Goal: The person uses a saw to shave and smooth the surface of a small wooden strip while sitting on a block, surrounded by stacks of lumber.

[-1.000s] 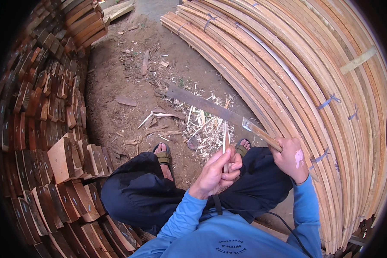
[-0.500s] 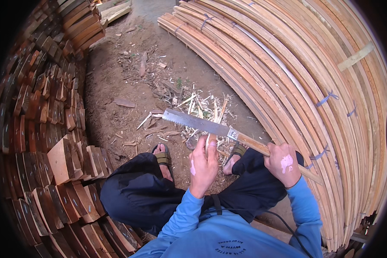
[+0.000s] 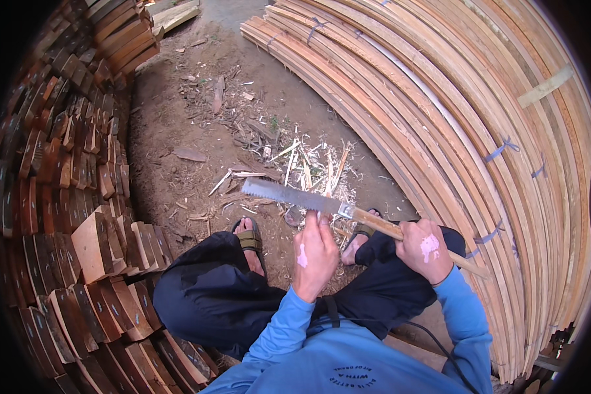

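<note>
My right hand point(image 3: 428, 251) is wrapped round the long wooden handle of a handsaw point(image 3: 294, 196), whose end sticks out behind my fist. Its toothed grey blade points to the left above the ground, in front of my knees. My left hand point(image 3: 316, 257) is closed just below the blade, near the metal collar, with its fingertips pinched together close to the blade's lower edge. The small pale piece of wood in its grip is now almost wholly hidden by the fingers and blade.
Bundles of long wooden strips point(image 3: 433, 131), tied with purple bands, fill the right side. Stacked cut boards point(image 3: 65, 197) rise on the left. Wood chips and splinters point(image 3: 315, 164) litter the dirt ground ahead of my sandalled feet point(image 3: 248, 246).
The saw has shifted a little left and towards me with my right hand. My left hand has turned and lowered slightly, covering the piece of wood that showed between its fingers.
</note>
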Tool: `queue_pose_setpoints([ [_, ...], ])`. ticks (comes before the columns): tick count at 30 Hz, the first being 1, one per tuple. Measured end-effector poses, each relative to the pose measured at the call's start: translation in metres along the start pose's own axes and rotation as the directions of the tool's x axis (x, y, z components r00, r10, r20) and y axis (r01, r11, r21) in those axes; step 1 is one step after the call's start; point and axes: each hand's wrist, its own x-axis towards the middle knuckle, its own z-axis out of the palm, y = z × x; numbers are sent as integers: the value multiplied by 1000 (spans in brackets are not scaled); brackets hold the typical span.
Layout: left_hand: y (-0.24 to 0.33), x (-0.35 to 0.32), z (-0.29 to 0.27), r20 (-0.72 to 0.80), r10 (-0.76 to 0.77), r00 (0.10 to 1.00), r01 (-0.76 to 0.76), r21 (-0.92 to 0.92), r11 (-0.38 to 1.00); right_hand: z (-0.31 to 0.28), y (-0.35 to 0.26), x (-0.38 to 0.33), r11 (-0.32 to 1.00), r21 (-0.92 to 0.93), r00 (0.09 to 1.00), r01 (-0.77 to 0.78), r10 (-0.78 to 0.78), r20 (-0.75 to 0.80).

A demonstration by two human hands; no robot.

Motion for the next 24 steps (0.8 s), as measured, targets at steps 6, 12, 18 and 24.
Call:
queue_pose_setpoints([
  [6,-8,1,2,23,-51,998,51,-14,999,7,0,0,1000,-3,1000,-4,4,-13],
  [12,-20,1,9,-58,59,997,-58,25,998,9,-5,-4,1000,-8,1000,0,0,-22],
  [18,-24,4,8,-12,78,997,-77,85,993,25,6,5,998,-37,998,-57,56,-37],
  [24,0,-6,1,70,-9,997,16,-106,994,31,44,19,991,-47,969,-125,112,-220],
])
